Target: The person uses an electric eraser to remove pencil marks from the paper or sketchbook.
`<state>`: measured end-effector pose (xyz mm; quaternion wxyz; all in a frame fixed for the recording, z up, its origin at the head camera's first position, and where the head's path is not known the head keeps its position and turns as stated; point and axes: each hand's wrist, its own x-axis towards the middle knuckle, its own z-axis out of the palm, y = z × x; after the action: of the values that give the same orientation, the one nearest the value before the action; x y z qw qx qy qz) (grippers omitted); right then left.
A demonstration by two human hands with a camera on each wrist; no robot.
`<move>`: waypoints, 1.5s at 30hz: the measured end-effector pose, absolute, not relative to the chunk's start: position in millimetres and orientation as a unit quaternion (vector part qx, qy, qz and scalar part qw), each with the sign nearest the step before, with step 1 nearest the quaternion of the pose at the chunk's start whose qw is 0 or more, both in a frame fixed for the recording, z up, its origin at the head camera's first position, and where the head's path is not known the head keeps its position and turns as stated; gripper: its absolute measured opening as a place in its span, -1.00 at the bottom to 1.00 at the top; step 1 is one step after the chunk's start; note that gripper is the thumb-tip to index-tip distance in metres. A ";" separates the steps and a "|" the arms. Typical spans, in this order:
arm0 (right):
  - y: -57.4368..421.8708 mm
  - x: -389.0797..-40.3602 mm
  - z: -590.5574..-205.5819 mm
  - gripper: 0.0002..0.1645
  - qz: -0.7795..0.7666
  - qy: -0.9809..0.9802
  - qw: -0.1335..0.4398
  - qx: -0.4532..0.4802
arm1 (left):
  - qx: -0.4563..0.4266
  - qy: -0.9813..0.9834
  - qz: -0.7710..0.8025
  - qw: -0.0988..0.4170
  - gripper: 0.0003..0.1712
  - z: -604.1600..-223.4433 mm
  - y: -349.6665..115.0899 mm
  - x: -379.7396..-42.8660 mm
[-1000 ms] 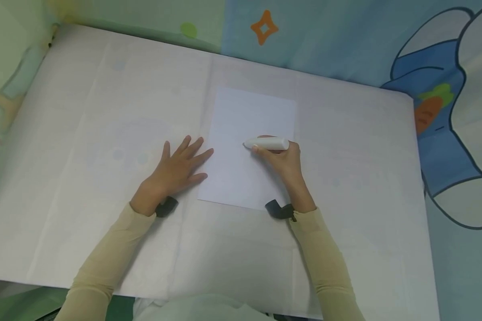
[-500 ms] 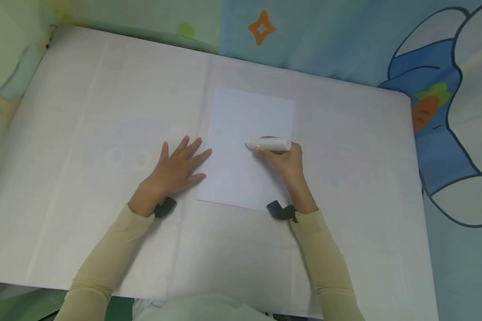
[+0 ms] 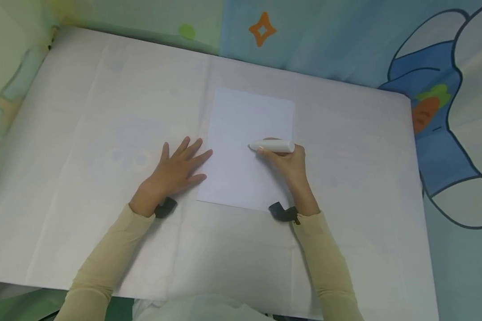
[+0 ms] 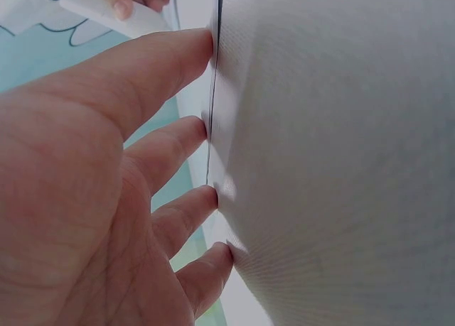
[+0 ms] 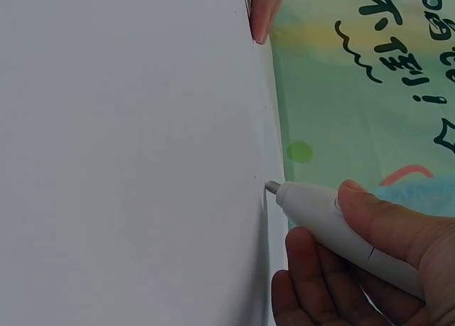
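My right hand grips a thick white pen between thumb and fingers. In the right wrist view the pen tapers to a short metal tip, which is at the paper's surface. Under it lies a sheet of white paper on which I can make out no clear marks. With fingers spread, my left hand lies at the sheet's left side. Its fingertips rest on the paper's edge and the cloth in the left wrist view.
A creased white cloth covers the table. Behind and beside it hangs a printed curtain with a carrot and an orange star. Dark wrist mounts sit beside both cuffs.
My right hand has slid a little to the right and slightly nearer me with the pen in its grip. The left hand has stayed in place.
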<state>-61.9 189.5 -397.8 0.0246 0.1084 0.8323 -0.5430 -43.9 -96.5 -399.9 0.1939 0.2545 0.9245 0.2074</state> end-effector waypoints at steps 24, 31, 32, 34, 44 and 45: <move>191.3 -64.1 -399.4 -0.53 -0.550 0.830 0.019 0.092 | 0.258 0.927 0.196 0.189 -0.30 -402.4 -95.6 -48.3; 192.2 -64.1 -399.5 -0.53 -0.545 0.832 0.013 0.100 | 0.258 0.928 0.197 0.185 -0.30 -403.1 -97.5 -48.4; 192.6 -64.2 -399.5 -0.53 -0.544 0.833 0.012 0.101 | 0.258 0.928 0.197 0.184 -0.31 -403.6 -97.8 -48.4; 193.5 -64.1 -399.6 -0.53 -0.543 0.834 0.010 0.103 | 0.257 0.928 0.199 0.185 -0.31 -403.4 -98.6 -48.5; 197.5 -61.3 -396.2 -0.53 -0.543 0.831 0.011 0.117 | 0.253 0.925 0.207 0.193 -0.30 -403.4 -99.1 -49.6; 197.7 -60.7 -395.6 -0.52 -0.543 0.831 0.012 0.119 | 0.252 0.925 0.208 0.194 -0.31 -403.5 -99.1 -49.8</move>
<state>-60.7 197.7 -395.6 0.0117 0.1190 0.8309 -0.5434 -49.8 -99.1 -403.5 0.1940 0.2523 0.9249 0.2080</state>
